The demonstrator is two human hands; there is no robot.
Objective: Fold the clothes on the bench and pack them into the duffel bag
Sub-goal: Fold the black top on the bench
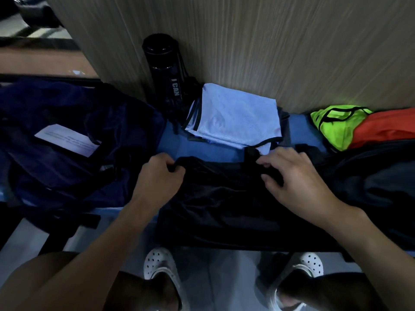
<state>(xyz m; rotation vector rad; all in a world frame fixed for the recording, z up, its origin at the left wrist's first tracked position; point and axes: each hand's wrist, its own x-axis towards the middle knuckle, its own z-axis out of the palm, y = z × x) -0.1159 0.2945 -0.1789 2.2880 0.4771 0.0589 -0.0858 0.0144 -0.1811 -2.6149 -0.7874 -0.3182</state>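
- A black garment (pixel 224 198) is spread at the centre of the frame on the blue bench (pixel 202 149).
- Its upper left edge is gripped by the curled fingers of the left hand (pixel 157 176).
- Its upper right part is pinched between the thumb and curled fingers of the right hand (pixel 292 178).
- A navy duffel bag (pixel 67 142) is noted at left, just beside the garment.
- A folded light blue garment (pixel 235 117) lies above centre, with a black bottle (pixel 164 68) upright to its upper left.
- A neon green vest (pixel 332 124) and an orange garment (pixel 386 129) are seen at right.

The orange garment (pixel 386 129) is cut off by the right edge.
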